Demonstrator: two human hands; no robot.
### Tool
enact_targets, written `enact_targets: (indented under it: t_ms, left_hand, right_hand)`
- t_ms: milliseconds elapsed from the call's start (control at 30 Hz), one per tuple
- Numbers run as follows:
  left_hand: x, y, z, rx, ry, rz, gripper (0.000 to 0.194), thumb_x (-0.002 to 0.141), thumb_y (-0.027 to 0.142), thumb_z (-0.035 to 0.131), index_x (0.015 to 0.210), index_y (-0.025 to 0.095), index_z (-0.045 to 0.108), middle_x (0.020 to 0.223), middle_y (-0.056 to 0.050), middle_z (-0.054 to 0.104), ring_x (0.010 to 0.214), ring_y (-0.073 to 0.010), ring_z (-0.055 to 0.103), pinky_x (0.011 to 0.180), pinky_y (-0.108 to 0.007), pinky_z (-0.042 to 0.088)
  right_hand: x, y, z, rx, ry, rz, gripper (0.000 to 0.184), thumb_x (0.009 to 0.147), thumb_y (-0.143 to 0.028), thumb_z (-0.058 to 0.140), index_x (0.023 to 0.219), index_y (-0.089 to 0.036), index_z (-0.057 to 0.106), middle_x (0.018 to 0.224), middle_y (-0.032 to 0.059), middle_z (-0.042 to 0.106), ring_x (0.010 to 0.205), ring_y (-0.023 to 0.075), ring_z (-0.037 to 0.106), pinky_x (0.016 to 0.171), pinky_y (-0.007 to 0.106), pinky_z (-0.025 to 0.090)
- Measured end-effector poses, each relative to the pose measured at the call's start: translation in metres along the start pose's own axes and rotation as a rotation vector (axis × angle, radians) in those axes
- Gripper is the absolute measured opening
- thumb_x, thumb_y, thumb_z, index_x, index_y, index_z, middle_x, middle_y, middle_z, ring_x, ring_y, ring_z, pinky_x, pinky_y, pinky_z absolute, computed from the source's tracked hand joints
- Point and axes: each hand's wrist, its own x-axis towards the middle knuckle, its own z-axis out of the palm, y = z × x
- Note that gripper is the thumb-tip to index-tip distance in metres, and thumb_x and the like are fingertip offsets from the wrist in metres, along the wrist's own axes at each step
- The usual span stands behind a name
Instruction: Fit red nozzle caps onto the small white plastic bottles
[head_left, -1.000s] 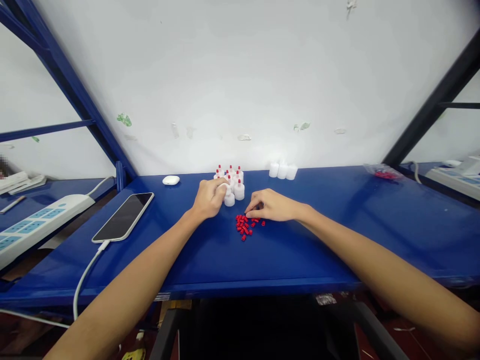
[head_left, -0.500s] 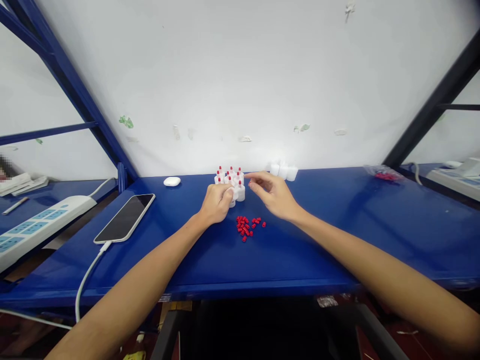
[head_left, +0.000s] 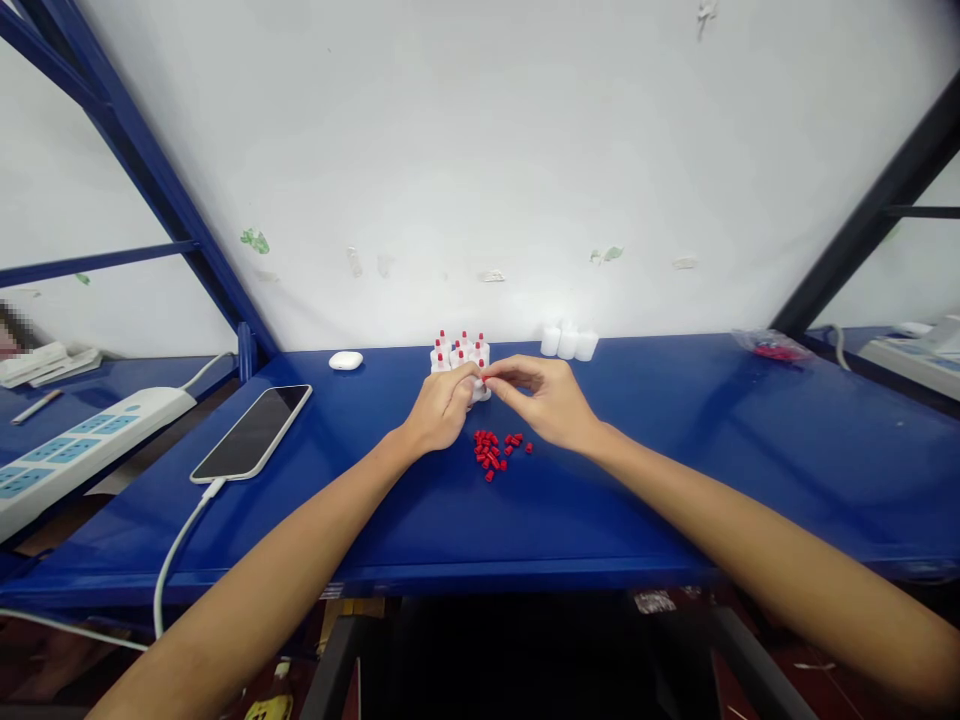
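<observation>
My left hand [head_left: 442, 408] is closed around a small white squeeze bottle, which its fingers mostly hide. Thumb and forefinger of my right hand [head_left: 544, 398] pinch a small red cap [head_left: 486, 380] at the nozzle end of that bottle. Whether the cap is seated on the nozzle I cannot tell. Just behind my hands stand several white bottles with red-capped nozzles [head_left: 459, 354], grouped upright. A loose pile of red caps [head_left: 489, 452] lies on the blue table [head_left: 600, 520] in front of my hands.
Against the wall stand a few plain white bottles [head_left: 568, 343]. A plastic bag with red pieces [head_left: 772, 347] lies at the back right. To the left are a white earbud case [head_left: 346, 361], a phone [head_left: 253, 435] on a cable and a power strip [head_left: 90, 445].
My right hand has moved left with the red cap and now meets the bottle in my left hand. The left hand has turned the bottle's tip towards it.
</observation>
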Motion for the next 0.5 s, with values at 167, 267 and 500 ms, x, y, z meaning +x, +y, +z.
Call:
enact_targets:
  t_ms: [167, 267, 500]
  left_hand:
    - [-0.0003, 0.0028, -0.0021, 0.006, 0.026, 0.028, 0.040, 0.097, 0.039, 0.029, 0.072, 0.018, 0.052, 0.067, -0.002, 0.055, 0.064, -0.0162, 0.050, 0.064, -0.029, 0.038]
    - [0.0004, 0.0064, -0.0027, -0.013, 0.045, -0.023, 0.053, 0.095, 0.055, 0.033, 0.061, 0.018, 0.049, 0.057, 0.000, 0.048, 0.057, -0.0139, 0.045, 0.059, -0.028, 0.036]
    - [0.0053, 0.0084, -0.0072, -0.183, 0.125, -0.093, 0.062, 0.090, 0.067, 0.040, 0.056, 0.017, 0.052, 0.051, 0.000, 0.047, 0.051, -0.0122, 0.043, 0.052, -0.027, 0.035]
  right_hand:
    - [0.0009, -0.0058, -0.0025, -0.142, -0.039, -0.149, 0.011, 0.091, -0.028, 0.066, 0.095, -0.023, 0.075, 0.097, 0.0047, 0.072, 0.090, 0.0183, 0.067, 0.083, 0.038, 0.056]
    - [-0.0008, -0.0073, 0.0013, -0.145, -0.039, -0.199, 0.012, 0.092, -0.028, 0.064, 0.094, -0.022, 0.074, 0.094, 0.0044, 0.069, 0.084, 0.0170, 0.064, 0.077, 0.035, 0.055]
    - [-0.0068, -0.0032, 0.0038, -0.164, -0.010, -0.187, 0.041, 0.078, -0.029, 0.077, 0.118, -0.023, 0.068, 0.098, 0.0039, 0.070, 0.080, 0.0169, 0.063, 0.070, 0.033, 0.051]
